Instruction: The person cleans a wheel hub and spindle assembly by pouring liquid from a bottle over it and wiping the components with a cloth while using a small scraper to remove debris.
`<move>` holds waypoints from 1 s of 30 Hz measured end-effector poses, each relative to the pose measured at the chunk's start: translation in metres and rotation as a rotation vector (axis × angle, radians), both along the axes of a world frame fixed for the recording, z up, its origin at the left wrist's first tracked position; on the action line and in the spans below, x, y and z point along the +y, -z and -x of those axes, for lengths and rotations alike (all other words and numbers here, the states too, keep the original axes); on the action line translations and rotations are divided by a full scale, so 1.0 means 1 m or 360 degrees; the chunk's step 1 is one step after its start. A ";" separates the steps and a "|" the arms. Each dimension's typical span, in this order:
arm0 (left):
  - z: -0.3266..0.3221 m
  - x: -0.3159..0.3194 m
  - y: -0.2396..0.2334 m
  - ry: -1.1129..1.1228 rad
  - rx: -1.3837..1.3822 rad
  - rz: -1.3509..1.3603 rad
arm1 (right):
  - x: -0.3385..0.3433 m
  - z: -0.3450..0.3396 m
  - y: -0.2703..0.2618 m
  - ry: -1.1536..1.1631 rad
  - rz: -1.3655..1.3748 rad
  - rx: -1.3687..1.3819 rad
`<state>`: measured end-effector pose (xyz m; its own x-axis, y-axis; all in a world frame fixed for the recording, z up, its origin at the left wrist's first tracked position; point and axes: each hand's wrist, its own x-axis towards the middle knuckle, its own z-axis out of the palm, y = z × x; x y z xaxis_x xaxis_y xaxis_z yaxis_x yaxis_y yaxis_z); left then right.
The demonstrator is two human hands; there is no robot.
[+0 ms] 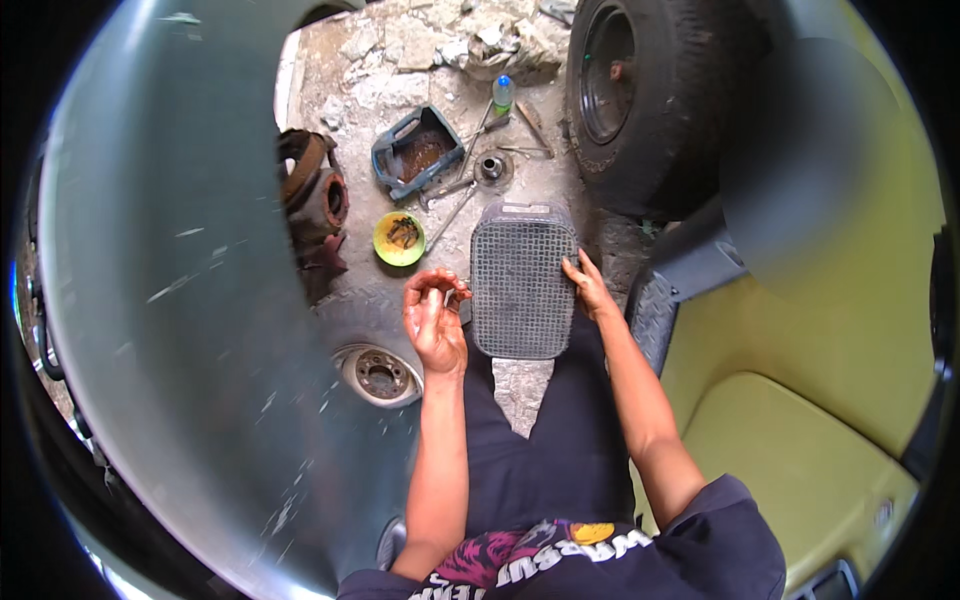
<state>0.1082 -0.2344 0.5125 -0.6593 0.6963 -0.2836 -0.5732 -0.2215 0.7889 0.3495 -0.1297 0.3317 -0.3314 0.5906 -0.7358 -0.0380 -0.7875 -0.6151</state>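
A dark plastic basket or stool [523, 289] with a lattice-patterned face stands out before my legs. My right hand [591, 285] grips its right edge, some fingers hidden at the side. Close by its left edge is my left hand [435, 315], palm turned up and fingers curled apart. Reddish-brown grease smears that hand, and I see nothing held in it. Beyond my left hand, a yellow-green bowl [388, 253] on the floor holds small dark metal parts [403, 232].
A cut-open jug [382, 161] contains brown liquid. Near it lie a flanged metal part [491, 166], hand tools [454, 217] and a blue-capped bottle [503, 93]. A large tyre [600, 161] and green-yellow vehicle panel [780, 330] flank the right; a grey-green panel [202, 300] flanks the left.
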 end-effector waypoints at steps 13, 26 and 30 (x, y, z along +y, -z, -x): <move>-0.029 -0.072 0.206 0.0206 0.0044 0.0905 | -0.025 -0.033 0.213 -0.0410 0.0353 -0.0089; -0.007 -0.010 0.244 0.0148 -0.0012 0.0848 | 0.052 0.092 0.191 -0.2632 -0.1350 -0.0737; -0.004 -0.010 0.243 0.0118 0.0008 0.0849 | 0.060 0.091 0.202 -0.2570 -0.1112 -0.0585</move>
